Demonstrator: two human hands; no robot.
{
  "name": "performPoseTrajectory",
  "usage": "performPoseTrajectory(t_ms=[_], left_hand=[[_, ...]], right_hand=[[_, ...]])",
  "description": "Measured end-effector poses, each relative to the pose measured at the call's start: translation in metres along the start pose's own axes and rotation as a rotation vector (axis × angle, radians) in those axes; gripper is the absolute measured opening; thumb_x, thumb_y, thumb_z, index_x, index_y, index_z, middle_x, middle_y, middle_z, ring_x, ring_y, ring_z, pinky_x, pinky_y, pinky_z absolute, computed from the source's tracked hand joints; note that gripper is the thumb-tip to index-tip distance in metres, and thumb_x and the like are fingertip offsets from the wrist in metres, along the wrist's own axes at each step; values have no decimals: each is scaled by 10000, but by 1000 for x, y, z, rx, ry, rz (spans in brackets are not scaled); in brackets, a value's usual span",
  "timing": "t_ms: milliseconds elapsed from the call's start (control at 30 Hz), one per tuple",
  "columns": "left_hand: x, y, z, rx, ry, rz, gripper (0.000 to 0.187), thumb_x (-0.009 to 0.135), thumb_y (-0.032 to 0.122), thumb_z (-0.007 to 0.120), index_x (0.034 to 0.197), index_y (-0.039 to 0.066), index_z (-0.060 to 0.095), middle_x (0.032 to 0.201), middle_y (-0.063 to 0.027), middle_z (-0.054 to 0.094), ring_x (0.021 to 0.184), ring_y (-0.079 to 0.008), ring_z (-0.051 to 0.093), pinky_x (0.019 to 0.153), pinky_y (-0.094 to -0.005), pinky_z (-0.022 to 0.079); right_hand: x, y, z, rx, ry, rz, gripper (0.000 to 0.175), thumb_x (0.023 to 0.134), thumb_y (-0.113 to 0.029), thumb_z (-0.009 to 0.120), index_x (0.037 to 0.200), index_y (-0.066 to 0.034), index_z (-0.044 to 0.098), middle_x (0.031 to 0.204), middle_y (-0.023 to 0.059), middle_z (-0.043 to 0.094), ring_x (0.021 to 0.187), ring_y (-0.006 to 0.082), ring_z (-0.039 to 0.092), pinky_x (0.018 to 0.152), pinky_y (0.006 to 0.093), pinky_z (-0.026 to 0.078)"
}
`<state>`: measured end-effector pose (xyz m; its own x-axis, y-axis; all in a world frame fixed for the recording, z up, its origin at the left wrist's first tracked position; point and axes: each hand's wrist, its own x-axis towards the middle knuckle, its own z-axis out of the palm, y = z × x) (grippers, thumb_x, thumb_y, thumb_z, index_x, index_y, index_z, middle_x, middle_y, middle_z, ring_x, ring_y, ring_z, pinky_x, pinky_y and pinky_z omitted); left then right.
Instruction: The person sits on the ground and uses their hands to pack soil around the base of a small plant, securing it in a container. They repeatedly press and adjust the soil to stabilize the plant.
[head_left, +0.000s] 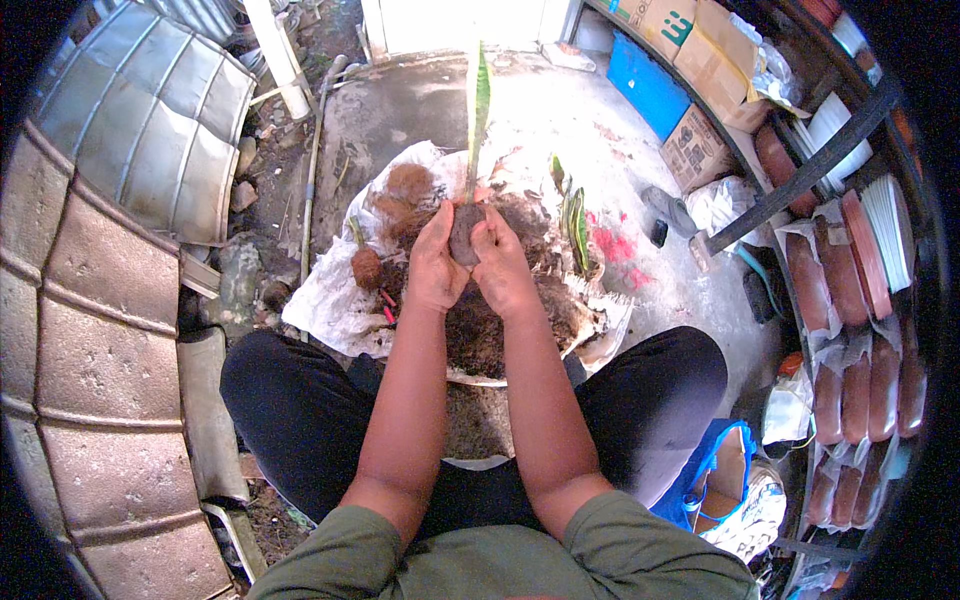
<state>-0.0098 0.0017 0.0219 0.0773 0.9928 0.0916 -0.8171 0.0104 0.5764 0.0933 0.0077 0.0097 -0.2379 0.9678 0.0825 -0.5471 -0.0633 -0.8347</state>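
Between my two hands is a dark ball of soil (466, 234), from which a tall variegated snake plant leaf (478, 112) stands upright. My left hand (438, 262) cups the ball's left side. My right hand (501, 262) presses its right side, with the thumb lying over the near face. Beneath my hands, loose dark soil (480, 337) covers the middle of a white woven sack (330, 304). A brown fibre-wrapped ball (366, 268) with a short green shoot rests left of my left hand. Snake plant leaves (579, 229) lie to the right.
Brown fibre clumps (409, 181) sit on the sack's far left, and a small red-handled object (388, 307) lies nearer. Roof tiles (112, 360) and a metal sheet (150, 97) line the left. Cardboard boxes (712, 64), a blue bag (712, 476) and racked pots (855, 390) stand right.
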Motion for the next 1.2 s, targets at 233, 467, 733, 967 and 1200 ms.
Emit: performPoseTrajectory(t_ms=[233, 467, 733, 967, 1200], left_hand=[[-6, 4, 1, -125, -113, -50, 400, 945, 316, 626, 1223, 32, 581, 1044, -90, 672, 1030, -247, 651, 873, -383, 543], [2, -2, -4, -74, -106, -12, 312, 807, 261, 574, 1001, 26, 644, 900, -87, 649, 835, -208, 629, 777, -314, 518], [-2, -10, 3, -97, 248, 205, 497, 967, 462, 476, 1091, 12, 647, 978, -127, 661, 909, -241, 638, 830, -362, 525], [-1, -6, -1, -113, 243, 104, 664, 954, 609, 458, 1192, 18, 647, 1096, -132, 678, 971, -269, 642, 898, -399, 512], [-5, 11, 18, -151, 306, 34, 677, 961, 639, 407, 1125, 29, 650, 1047, -154, 670, 951, -307, 644, 868, -413, 528]], right_hand=[[-7, -15, -1, 115, 0, 179, 578, 965, -305, 710, 1450, -78, 493, 1262, 59, 600, 1144, 158, 583, 971, 326, 484], [-7, -15, 3, 234, -57, 290, 490, 934, -168, 731, 1370, -82, 523, 1326, 46, 580, 1212, 182, 596, 999, 349, 517], [-9, -10, 23, 157, 57, 150, 750, 859, -149, 804, 1478, 32, 421, 1318, 83, 563, 1205, 171, 557, 1029, 312, 448], [-6, 1, 11, 34, 49, 19, 743, 876, -193, 803, 1473, 36, 425, 1327, 75, 543, 1235, 164, 521, 1064, 302, 402], [-12, -6, 16, 90, -48, 4, 767, 873, -203, 813, 1480, 24, 403, 1302, 42, 552, 1236, 147, 518, 1064, 293, 396]])
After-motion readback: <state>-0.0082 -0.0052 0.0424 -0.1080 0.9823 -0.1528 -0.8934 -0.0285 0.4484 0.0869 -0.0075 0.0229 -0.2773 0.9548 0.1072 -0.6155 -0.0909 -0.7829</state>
